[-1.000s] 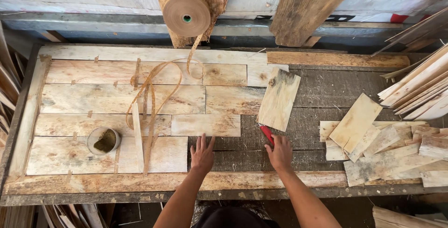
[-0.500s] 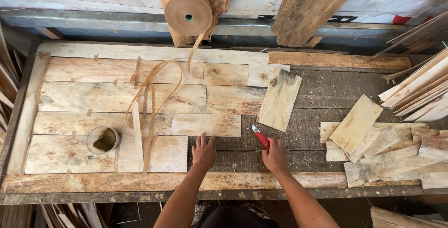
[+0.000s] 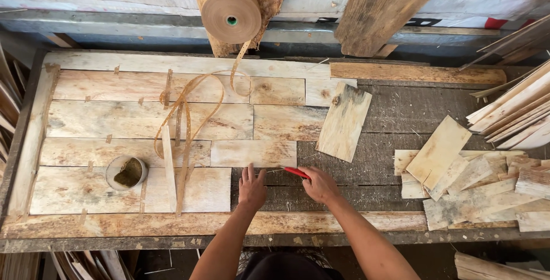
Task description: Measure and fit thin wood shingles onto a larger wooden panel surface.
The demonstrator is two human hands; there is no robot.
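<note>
My left hand (image 3: pixel 252 187) lies flat, fingers spread, on the dark workbench just below a small veneer piece (image 3: pixel 254 153) in the patchwork of pale wood sheets (image 3: pixel 143 120). My right hand (image 3: pixel 318 185) grips a red-handled knife (image 3: pixel 295 171) whose thin blade points left toward the lower edge of that small piece. A loose veneer sheet (image 3: pixel 344 121) lies tilted on the bench, up and to the right of both hands.
A roll of brown paper tape (image 3: pixel 231 14) hangs at the back, its strip (image 3: pixel 186 119) trailing over the sheets. A small pot of glue (image 3: pixel 126 172) sits at left. Stacked veneer offcuts (image 3: pixel 458 177) lie at right, long strips (image 3: pixel 513 108) beyond them.
My right hand has swung the red knife from pointing up and away to lying level, blade toward the left. My left hand stayed on the bench, shifting slightly.
</note>
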